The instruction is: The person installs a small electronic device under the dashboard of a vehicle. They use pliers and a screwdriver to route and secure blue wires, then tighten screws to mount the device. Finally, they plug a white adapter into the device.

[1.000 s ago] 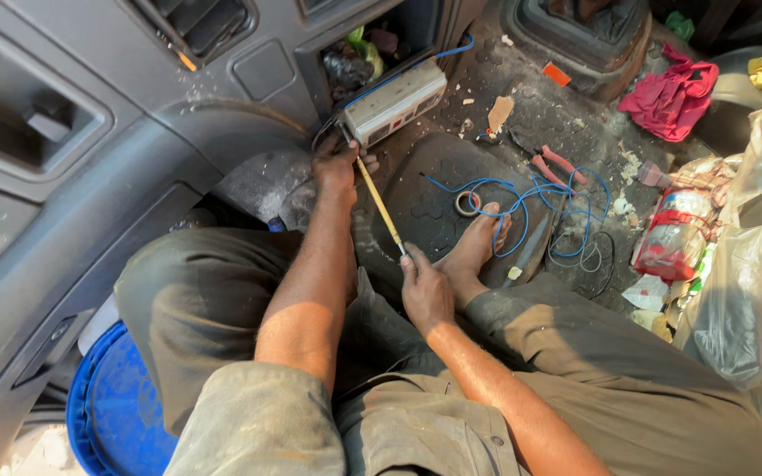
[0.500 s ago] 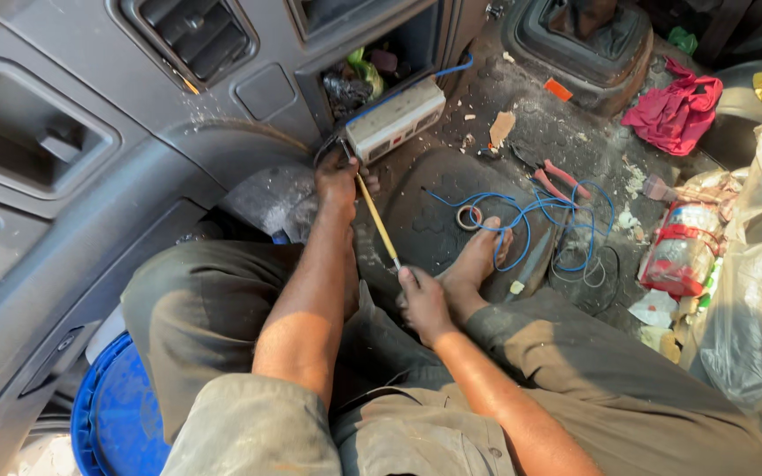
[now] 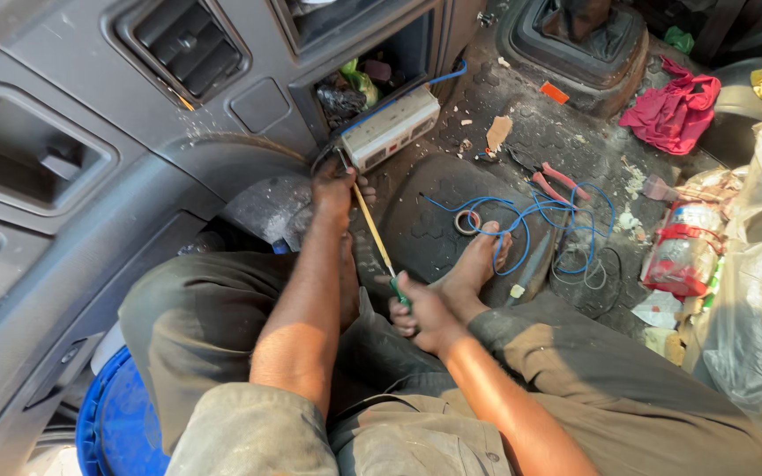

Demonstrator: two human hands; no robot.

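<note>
The left hand (image 3: 335, 187) reaches forward under the dash (image 3: 90, 229), fingers curled around the far end of a thin yellow rod (image 3: 372, 231) just below a white box (image 3: 392, 129) that hangs from the console opening. The right hand (image 3: 423, 316) sits nearer the body, fingers clamped on the rod's green handle (image 3: 399, 293), so the rod runs slanted between the two hands. A bare foot (image 3: 478, 264) rests just beside the right hand on the floor mat (image 3: 438, 220) (dusty, hexagon-patterned). Blue wire (image 3: 540, 220) loops across the mat near a tape roll (image 3: 467, 222) and red-handled pliers (image 3: 553, 181). A red rag (image 3: 674, 110) lies further right, a blue bucket (image 3: 116, 423) at lower left
</note>
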